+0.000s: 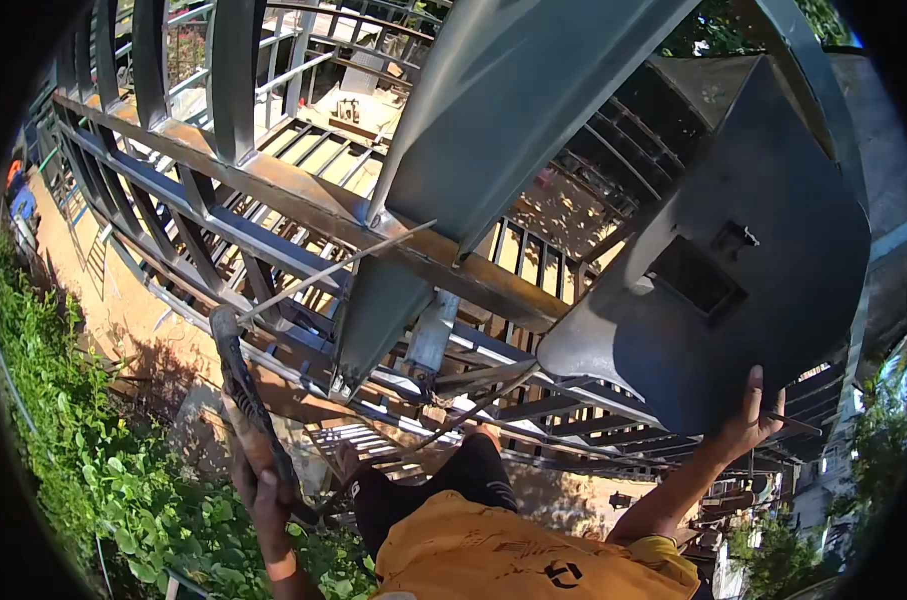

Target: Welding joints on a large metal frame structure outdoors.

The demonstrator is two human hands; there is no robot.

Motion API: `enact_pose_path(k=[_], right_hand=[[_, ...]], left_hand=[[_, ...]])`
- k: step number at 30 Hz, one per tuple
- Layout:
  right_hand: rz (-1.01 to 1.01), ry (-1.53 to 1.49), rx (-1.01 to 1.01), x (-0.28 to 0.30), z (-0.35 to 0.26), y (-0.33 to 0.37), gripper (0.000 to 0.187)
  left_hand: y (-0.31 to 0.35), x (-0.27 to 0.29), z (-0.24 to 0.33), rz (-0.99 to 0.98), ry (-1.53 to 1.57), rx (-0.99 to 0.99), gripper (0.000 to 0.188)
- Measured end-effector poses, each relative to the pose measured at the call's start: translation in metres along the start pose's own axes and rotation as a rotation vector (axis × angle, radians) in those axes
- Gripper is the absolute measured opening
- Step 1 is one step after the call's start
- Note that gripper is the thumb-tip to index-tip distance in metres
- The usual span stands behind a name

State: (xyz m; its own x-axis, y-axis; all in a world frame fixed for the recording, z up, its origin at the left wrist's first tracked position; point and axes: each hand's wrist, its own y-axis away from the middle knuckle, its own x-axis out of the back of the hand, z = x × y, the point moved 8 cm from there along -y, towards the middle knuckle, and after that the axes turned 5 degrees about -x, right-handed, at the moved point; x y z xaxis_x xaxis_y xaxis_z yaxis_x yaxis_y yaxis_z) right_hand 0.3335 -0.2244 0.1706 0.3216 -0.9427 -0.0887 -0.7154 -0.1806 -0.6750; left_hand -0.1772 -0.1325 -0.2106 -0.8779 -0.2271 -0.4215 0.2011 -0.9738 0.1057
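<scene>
Wraps the left grip (pixel 257 452) around a black handle (pixel 235 362) below a thin rod (pixel 338 271) and rests the right grip (pixel 745 430), unclear if pinching, against the near edge of the metal sheet (pixel 783 290) above it, probably stiff, heavy and best held there.

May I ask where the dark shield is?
In the head view, the dark shield is on the right, its lower edge in the right hand.

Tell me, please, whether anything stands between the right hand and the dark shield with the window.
Nothing visible does: the right hand holds the dark shield near its lower edge, one digit showing in front.
</scene>
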Motion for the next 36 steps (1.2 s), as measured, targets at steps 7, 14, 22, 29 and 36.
enact_pose_path(k=[7, 14, 22, 29, 36], right_hand=[[0.114, 0.079, 0.012, -0.012, -0.008, 0.003, 0.061], [0.081, 0.055, 0.035, -0.012, -0.016, 0.007, 0.060], [0.123, 0.043, 0.132, -0.030, -0.034, 0.017, 0.043], [-0.043, 0.043, 0.154, -0.049, -0.039, 0.016, 0.036], [-0.004, -0.002, 0.130, -0.055, -0.036, 0.024, 0.022]], left_hand=[[-0.008, -0.042, 0.051, 0.000, -0.146, -0.092, 0.067], [-0.017, -0.057, 0.072, -0.072, -0.120, -0.071, 0.064], [-0.029, -0.070, 0.084, -0.154, -0.152, -0.059, 0.060], [-0.033, -0.075, 0.087, -0.185, -0.230, -0.053, 0.062], [-0.033, -0.078, 0.088, -0.159, -0.172, -0.107, 0.064]])
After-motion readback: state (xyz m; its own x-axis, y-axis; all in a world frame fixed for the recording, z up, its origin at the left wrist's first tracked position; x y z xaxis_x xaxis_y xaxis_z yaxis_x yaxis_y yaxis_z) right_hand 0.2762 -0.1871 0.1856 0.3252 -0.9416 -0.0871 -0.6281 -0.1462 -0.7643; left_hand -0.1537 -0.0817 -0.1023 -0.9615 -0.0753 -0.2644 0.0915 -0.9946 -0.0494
